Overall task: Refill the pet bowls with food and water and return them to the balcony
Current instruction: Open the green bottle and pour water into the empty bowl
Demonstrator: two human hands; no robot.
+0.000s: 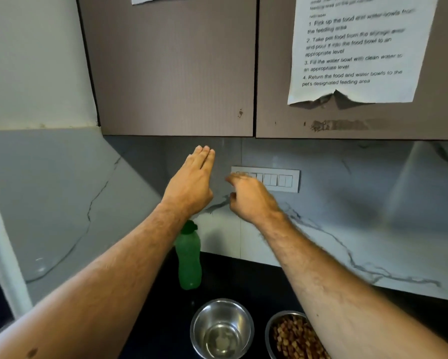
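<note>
Two steel bowls stand on the black counter [238,275] at the bottom of the view. The left steel bowl [221,329] holds a little water. The right steel bowl [293,338] is filled with brown kibble and partly hidden by my right forearm. A green bottle [188,257] with a green cap stands upright behind the bowls. My left hand [191,182] is raised flat, fingers together and straight, just under the wall cupboard and holds nothing. My right hand [251,196] is raised beside it, fingers loosely curled and blurred, in front of the switch panel [282,180], empty.
Brown wall cupboards [176,73] hang overhead, their lower edge just above my left fingertips. A printed instruction sheet [352,47] is stuck to the right door. Grey marble-pattern tiles line the wall. A white frame [2,244] stands at the left edge.
</note>
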